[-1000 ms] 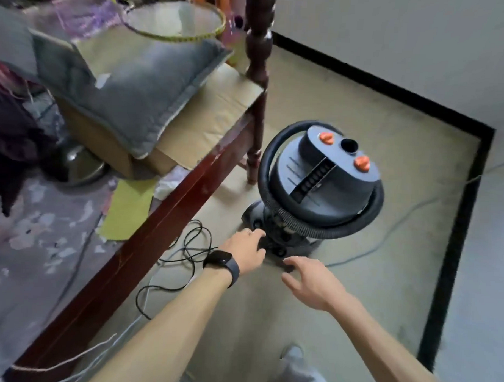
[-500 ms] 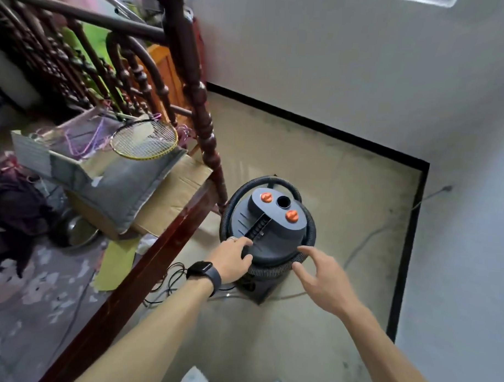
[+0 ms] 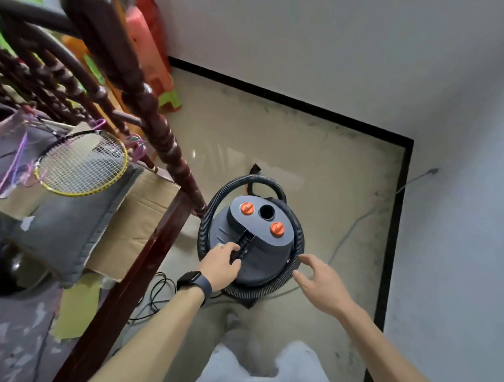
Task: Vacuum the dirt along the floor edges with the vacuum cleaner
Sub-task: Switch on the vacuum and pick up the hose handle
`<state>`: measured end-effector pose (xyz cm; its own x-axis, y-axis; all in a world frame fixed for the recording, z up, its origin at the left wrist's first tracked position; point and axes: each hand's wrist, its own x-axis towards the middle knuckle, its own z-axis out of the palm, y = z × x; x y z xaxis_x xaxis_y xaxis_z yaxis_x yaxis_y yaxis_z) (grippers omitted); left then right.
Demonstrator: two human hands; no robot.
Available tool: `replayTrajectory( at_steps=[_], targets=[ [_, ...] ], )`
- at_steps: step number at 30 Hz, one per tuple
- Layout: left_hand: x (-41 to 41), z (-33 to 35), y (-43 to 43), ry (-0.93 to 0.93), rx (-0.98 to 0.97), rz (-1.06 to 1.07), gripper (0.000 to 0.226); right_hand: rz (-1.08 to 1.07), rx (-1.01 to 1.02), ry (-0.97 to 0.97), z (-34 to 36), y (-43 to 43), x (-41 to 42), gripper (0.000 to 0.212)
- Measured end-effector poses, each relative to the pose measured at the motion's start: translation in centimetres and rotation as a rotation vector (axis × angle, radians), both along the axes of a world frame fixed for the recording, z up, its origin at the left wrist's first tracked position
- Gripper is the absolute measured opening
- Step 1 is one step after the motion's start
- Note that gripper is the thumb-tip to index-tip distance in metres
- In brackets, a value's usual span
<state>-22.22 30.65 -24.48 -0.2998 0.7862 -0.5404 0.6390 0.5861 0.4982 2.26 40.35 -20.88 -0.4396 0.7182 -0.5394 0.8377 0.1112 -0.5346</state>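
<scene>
Grey drum vacuum cleaner stood on beige floor near a wall corner.
Left hand gripped its black top handle, likely to lift it; right hand hovered spread and empty by the ribbed black hose. A dark turned bedpost and loose black cables crowded its left.

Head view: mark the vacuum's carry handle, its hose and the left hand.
carry handle (image 3: 245, 239): head view, on its bare black upper end.
hose (image 3: 254, 178): head view, on the top arc of its loop.
left hand (image 3: 220, 264): head view, on the back of the hand.
</scene>
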Motion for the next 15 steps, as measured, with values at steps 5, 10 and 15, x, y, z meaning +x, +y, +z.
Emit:
replayTrajectory(
  at_steps=[5, 10, 15],
  targets=[
    [-1.6, -0.9, 7.0, -0.023, -0.014, -0.017, 0.043, -0.102, -0.082, -0.036, -2.1, 5.1, -1.1, 0.049],
    [-2.2, -3.1, 14.2, 0.028, -0.057, -0.025, 0.049, -0.161, -0.211, -0.059, -6.2, 12.3, -2.4, 0.052],
    [-2.1, -7.5, 20.2, 0.181, -0.136, 0.030, 0.066, -0.116, -0.321, -0.127, -13.3, 21.7, -5.2, 0.058]
  ],
)
